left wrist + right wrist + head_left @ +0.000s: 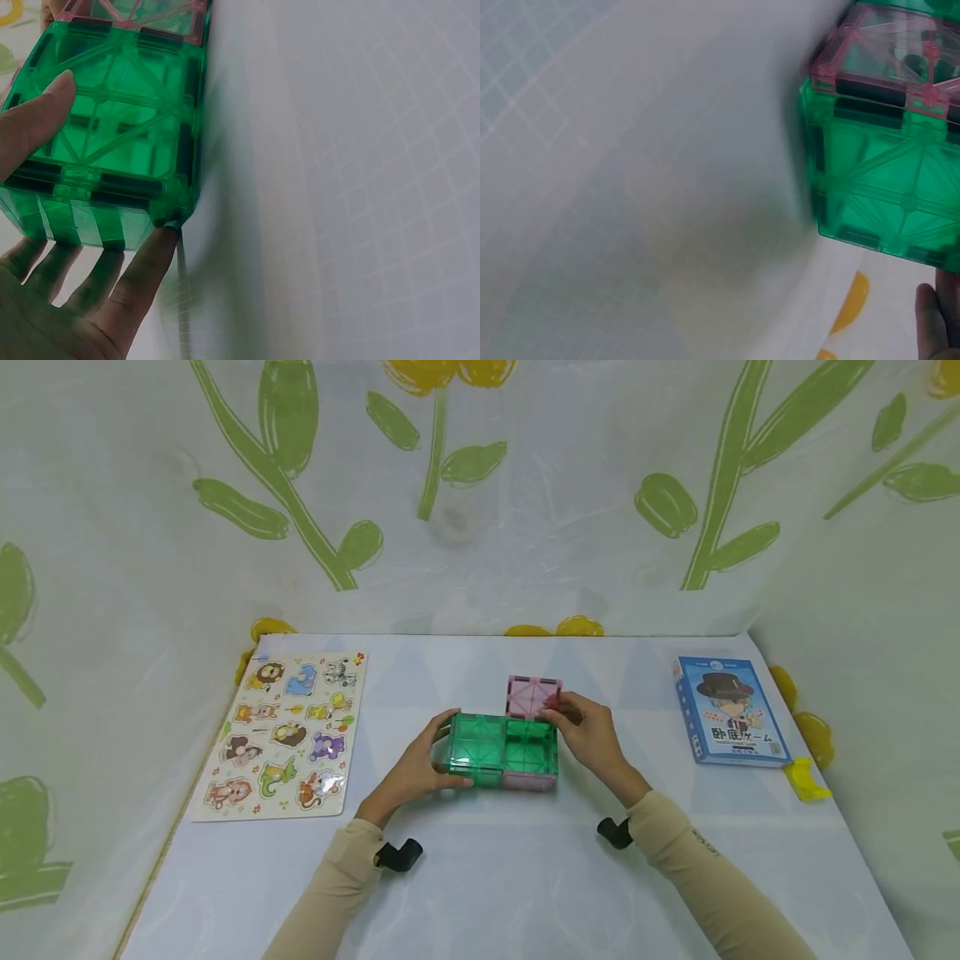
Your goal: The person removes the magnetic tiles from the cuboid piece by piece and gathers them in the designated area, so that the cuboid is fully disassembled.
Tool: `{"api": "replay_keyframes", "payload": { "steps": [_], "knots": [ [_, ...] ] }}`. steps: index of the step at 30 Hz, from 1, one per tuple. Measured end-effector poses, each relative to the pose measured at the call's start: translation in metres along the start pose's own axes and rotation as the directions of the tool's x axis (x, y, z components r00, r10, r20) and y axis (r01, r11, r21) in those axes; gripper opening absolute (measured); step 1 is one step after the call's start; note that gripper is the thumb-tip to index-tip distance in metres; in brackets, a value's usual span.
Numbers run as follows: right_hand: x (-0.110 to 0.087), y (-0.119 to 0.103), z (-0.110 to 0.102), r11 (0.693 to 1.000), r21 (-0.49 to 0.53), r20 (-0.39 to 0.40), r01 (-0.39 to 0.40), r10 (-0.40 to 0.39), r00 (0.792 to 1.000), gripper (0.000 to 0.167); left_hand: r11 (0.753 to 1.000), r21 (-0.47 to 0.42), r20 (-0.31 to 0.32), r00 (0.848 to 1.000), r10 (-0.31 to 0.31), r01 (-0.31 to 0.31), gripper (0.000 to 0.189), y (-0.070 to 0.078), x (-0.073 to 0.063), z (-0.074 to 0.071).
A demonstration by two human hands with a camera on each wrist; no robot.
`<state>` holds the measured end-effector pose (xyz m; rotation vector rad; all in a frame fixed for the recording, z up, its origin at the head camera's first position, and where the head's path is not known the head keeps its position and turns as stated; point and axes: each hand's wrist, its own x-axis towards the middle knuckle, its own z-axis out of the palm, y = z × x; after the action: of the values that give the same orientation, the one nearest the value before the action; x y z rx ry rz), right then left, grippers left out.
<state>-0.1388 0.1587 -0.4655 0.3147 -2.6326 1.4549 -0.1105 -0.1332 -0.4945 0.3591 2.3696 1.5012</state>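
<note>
A low box of translucent green magnetic tiles (477, 743) sits mid-table, with pink tile (529, 782) at the right of its front side. My left hand (412, 770) grips its left end. In the left wrist view, the thumb (45, 124) lies over one green face and the other fingers (139, 289) reach the adjoining end. A pink square magnetic tile (527, 697) stands at the back edge of the box's right half, and my right hand (596, 739) pinches its lower right corner. The right wrist view catches only some right-hand fingers (932, 322) below a green face.
On the left lies an animal puzzle board (288, 768). A blue game box (731, 714) with a cartoon figure in a hat lies at the right, a small yellow piece (806, 780) by its lower corner. Leaf-patterned white sheeting (555, 560) rises behind the table and at both sides.
</note>
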Motion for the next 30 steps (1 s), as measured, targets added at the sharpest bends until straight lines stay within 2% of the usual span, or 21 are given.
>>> {"api": "replay_keyframes", "payload": {
  "steps": [9, 13, 17, 22, 25, 27, 30],
  "knots": [
    [0.003, -0.001, 0.0, 0.998, 0.006, 0.004, -0.061, 0.061, 0.998, 0.019, 1.0, 0.008, -0.002, 1.0, -0.003, 0.003, 0.11, -0.002, -0.001, -0.001],
    [0.006, 0.001, -0.001, 0.989, 0.112, 0.004, -0.096, 0.096, 0.995, 0.019, 1.0, 0.015, -0.001, 1.0, -0.007, 0.007, 0.11, -0.002, -0.002, 0.0],
    [0.011, 0.006, -0.006, 0.967, 0.237, -0.003, -0.098, 0.101, 0.995, 0.023, 1.0, 0.021, -0.001, 1.0, -0.007, 0.007, 0.11, -0.002, -0.002, 0.0],
    [0.016, 0.02, -0.02, 0.957, 0.254, -0.033, -0.141, 0.154, 0.988, 0.036, 1.0, 0.011, -0.002, 1.0, -0.01, 0.01, 0.11, 0.0, -0.002, -0.001],
    [0.017, 0.031, -0.031, 0.95, 0.211, -0.061, -0.23, 0.248, 0.967, 0.042, 1.0, -0.001, 0.003, 1.0, -0.016, 0.016, 0.11, 0.0, -0.001, -0.001],
    [0.019, 0.04, -0.039, 0.937, 0.147, -0.075, -0.317, 0.33, 0.941, 0.046, 1.0, -0.009, 0.005, 1.0, -0.018, 0.018, 0.109, -0.001, 0.0, -0.001],
    [0.022, 0.056, -0.053, 0.898, 0.078, -0.063, -0.432, 0.437, 0.897, 0.048, 1.0, -0.009, 0.003, 1.0, -0.02, 0.02, 0.109, -0.002, 0.0, -0.001]
  ]
}}
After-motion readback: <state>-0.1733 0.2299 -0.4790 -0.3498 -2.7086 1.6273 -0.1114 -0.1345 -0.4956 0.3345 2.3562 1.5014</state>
